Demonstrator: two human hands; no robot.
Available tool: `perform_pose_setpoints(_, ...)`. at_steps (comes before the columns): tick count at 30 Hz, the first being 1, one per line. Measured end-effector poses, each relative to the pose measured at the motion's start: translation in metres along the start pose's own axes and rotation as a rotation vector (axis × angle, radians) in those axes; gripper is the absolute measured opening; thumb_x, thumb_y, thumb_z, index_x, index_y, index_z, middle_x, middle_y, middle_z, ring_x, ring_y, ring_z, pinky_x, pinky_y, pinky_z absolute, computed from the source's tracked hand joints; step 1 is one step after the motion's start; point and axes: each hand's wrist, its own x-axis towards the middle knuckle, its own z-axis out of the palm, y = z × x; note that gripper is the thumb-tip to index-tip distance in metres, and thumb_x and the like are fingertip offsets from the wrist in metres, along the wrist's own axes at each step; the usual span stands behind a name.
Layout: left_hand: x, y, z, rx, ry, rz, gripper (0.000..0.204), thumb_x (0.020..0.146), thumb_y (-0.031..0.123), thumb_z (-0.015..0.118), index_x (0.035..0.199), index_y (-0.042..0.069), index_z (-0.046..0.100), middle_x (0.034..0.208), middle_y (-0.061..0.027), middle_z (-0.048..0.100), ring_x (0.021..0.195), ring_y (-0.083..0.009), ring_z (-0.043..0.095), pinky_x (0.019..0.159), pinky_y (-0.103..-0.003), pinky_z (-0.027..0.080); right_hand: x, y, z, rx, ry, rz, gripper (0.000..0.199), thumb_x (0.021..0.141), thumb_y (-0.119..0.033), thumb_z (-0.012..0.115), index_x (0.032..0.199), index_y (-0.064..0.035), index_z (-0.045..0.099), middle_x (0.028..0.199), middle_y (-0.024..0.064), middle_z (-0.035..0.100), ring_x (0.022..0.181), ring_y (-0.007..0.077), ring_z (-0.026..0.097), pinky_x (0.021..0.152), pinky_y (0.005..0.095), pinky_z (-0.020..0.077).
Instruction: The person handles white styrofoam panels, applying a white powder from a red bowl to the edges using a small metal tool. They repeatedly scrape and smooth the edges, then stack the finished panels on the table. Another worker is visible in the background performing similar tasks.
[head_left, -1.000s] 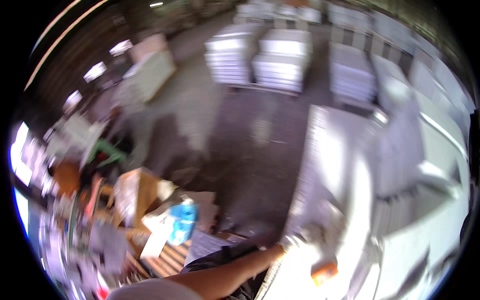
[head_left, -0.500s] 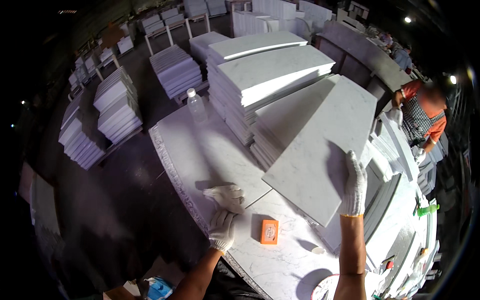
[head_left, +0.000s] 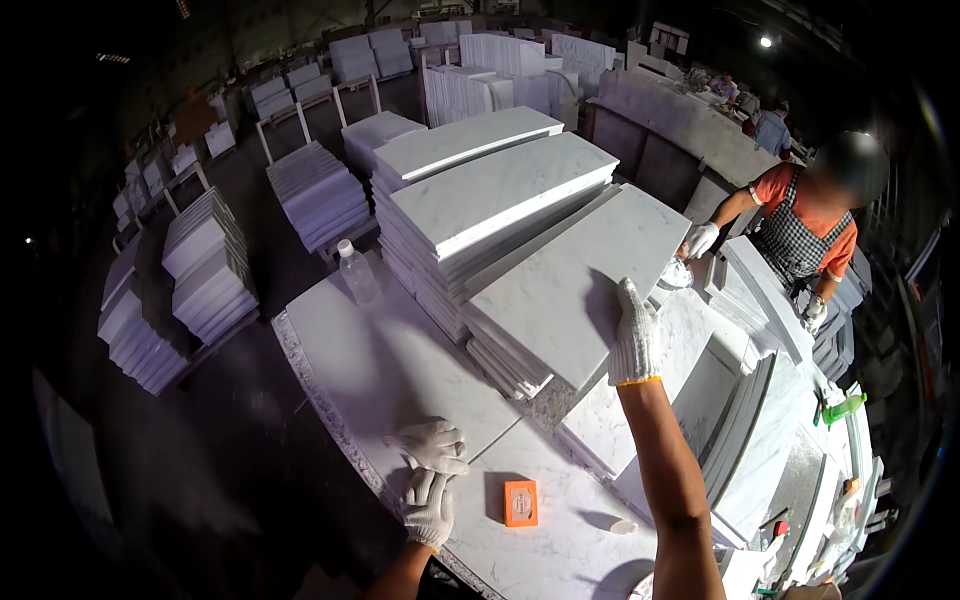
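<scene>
Rests flat left hand (head_left: 428, 510) against one white glove (head_left: 431, 446), flat right hand (head_left: 637, 337) on one white marble slab (head_left: 565, 288), near one orange box (head_left: 520, 503).

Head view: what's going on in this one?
The person's gloved right hand is at the edge of a pale slab above a low stack, while the left hand sits beside a loose glove on the worktop. An orange box is nearby. To the right, a co-worker in a checked apron stands by narrow slabs.
</scene>
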Motion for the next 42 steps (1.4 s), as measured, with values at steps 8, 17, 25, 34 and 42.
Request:
perform_pose_setpoints(8, 0.004, 0.002, -0.001, -0.007, -0.004, 0.031, 0.037, 0.085, 0.015, 0.059, 0.12, 0.005, 0.064, 0.127, -0.0118, 0.057, 0.116, -0.036, 0.052, 0.096, -0.049, 0.041, 0.053, 0.024, 0.003, -0.131, 0.131, 0.012, 0.025, 0.095, -0.015, 0.061, 0.106, 0.0071, 0.063, 0.097, 0.0141, 0.068, 0.082, 0.0232, 0.068, 0.074, 0.0349, 0.0595)
perform_pose_setpoints(17, 0.005, 0.005, -0.005, 0.024, -0.009, 0.008, 0.036, 0.084, 0.012, 0.061, 0.119, 0.005, 0.065, 0.127, -0.0104, 0.057, 0.115, -0.0355, 0.053, 0.095, -0.049, 0.042, 0.048, 0.026, 0.004, -0.375, 0.06, 0.005, 0.023, 0.092, -0.015, 0.066, 0.1, 0.0065, 0.063, 0.091, 0.0097, 0.066, 0.078, 0.0168, 0.064, 0.067, 0.0276, 0.0539)
perform_pose_setpoints(25, 0.013, 0.01, -0.009, -0.016, 0.015, 0.028, 0.034, 0.085, 0.011, 0.059, 0.118, 0.004, 0.065, 0.127, -0.0111, 0.058, 0.114, -0.0352, 0.053, 0.094, -0.048, 0.042, 0.059, 0.023, -0.013, -0.237, -0.17, 0.22, 0.04, 0.096, -0.026, 0.059, 0.108, 0.0124, 0.06, 0.09, 0.0112, 0.064, 0.072, 0.0179, 0.064, 0.059, 0.0285, 0.0544)
perform_pose_setpoints(34, 0.01, 0.01, -0.009, 0.012, -0.006, 0.021, 0.036, 0.087, 0.013, 0.058, 0.122, 0.006, 0.063, 0.128, -0.0107, 0.057, 0.116, -0.035, 0.053, 0.097, -0.048, 0.041, 0.043, -0.038, -0.008, -1.274, -0.37, 0.254, 0.053, 0.098, -0.045, 0.05, 0.081, 0.002, 0.067, 0.062, 0.0121, 0.066, 0.048, 0.0205, 0.064, 0.046, 0.0317, 0.0525)
perform_pose_setpoints(42, 0.005, 0.004, -0.002, 0.001, 0.034, 0.038, 0.036, 0.086, 0.013, 0.059, 0.121, 0.006, 0.064, 0.128, -0.0104, 0.057, 0.115, -0.0342, 0.052, 0.097, -0.048, 0.04, 0.023, -0.058, 0.015, -1.548, -0.385, -0.314, 0.052, 0.097, -0.047, 0.048, 0.07, -0.0038, 0.062, 0.054, 0.0071, 0.06, 0.051, 0.0195, 0.063, 0.055, 0.0355, 0.0501)
